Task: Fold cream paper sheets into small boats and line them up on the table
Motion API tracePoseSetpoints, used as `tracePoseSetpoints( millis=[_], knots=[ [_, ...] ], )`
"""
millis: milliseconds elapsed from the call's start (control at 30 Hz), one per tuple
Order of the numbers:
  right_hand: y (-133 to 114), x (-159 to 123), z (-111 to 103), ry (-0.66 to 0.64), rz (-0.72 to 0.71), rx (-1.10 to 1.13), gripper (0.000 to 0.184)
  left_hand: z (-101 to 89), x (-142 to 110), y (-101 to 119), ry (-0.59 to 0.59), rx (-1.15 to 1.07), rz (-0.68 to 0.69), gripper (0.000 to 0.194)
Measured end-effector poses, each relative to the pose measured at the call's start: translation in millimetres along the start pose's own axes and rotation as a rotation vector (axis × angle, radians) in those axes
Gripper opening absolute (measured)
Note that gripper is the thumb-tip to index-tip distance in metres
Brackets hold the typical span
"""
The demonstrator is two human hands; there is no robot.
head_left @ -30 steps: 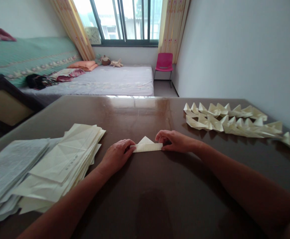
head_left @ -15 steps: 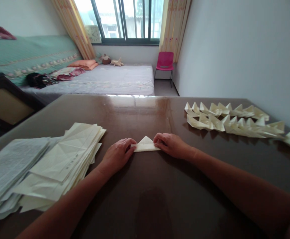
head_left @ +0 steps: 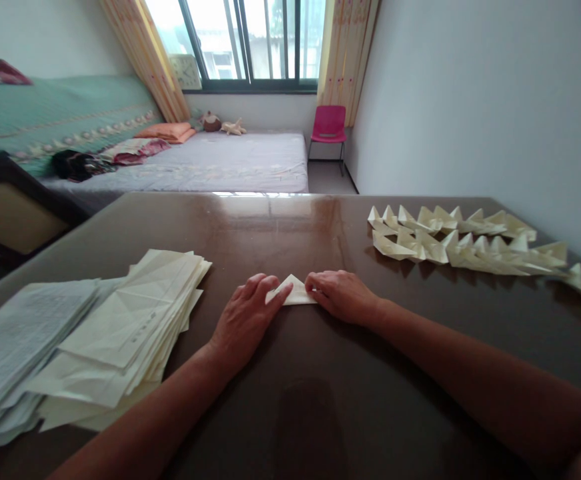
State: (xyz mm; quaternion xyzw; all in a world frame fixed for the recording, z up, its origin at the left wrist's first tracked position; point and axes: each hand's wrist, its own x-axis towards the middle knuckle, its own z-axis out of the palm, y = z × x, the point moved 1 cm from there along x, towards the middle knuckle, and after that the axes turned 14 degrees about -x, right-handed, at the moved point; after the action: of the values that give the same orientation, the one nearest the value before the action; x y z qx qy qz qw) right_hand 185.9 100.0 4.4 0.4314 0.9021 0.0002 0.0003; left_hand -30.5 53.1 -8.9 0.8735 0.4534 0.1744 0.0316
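Note:
A small cream folded paper [head_left: 296,293] with a pointed top lies on the brown table between my hands. My left hand [head_left: 249,312] grips its left corner, the thumb stretched across the front and the fingers at the left edge. At the right corner, my right hand [head_left: 343,293] pinches the paper between thumb and curled fingers. The fingertips of the right hand are partly hidden. To the left lies a stack of creased cream sheets [head_left: 120,320]. Rows of folded paper boats [head_left: 450,250] stand at the right.
A pile of printed white sheets [head_left: 18,347] lies at the table's left edge, partly under the cream stack. The glossy table [head_left: 290,227] reflects the window. Beyond it are a bed [head_left: 250,160], a pink chair [head_left: 329,125] and, at left, a dark wooden chair [head_left: 15,207].
My left thumb has moved right and up onto the front of the folded paper, and the left hand has turned. The right hand keeps its pinch. The view has shifted slightly.

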Motion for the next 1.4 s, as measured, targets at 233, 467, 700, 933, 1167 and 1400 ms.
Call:
tracePoseSetpoints(
  millis=[233, 467, 700, 933, 1167, 1400],
  knots=[
    [1, 0, -3, -0.006, 0.001, -0.025, 0.018, 1.7, 1, 13, -0.208, -0.064, 0.081, 0.040],
    [-34, -19, -14, 0.070, -0.179, -0.312, 0.025, 0.8, 2, 16, -0.208, -0.060, 0.059, 0.037],
    [-46, -32, -4, -0.087, -0.076, -0.426, 0.031, -2.3, -1, 19, -0.223, 0.032, 0.020, 0.040],
    [-39, -29, -20, -0.260, -0.007, -0.348, 0.024, -4.2, -6, 17, -0.253, 0.168, -0.031, 0.040],
    [2, -7, -25, -0.056, 0.057, -0.174, 0.031, -8.3, -2, 9, -0.142, 0.131, -0.013, 0.025],
    [16, 0, -4, -0.090, -0.002, 0.183, 0.023, -6.3, 0, 7, -0.089, 0.197, -0.002, 0.026]
  ],
)
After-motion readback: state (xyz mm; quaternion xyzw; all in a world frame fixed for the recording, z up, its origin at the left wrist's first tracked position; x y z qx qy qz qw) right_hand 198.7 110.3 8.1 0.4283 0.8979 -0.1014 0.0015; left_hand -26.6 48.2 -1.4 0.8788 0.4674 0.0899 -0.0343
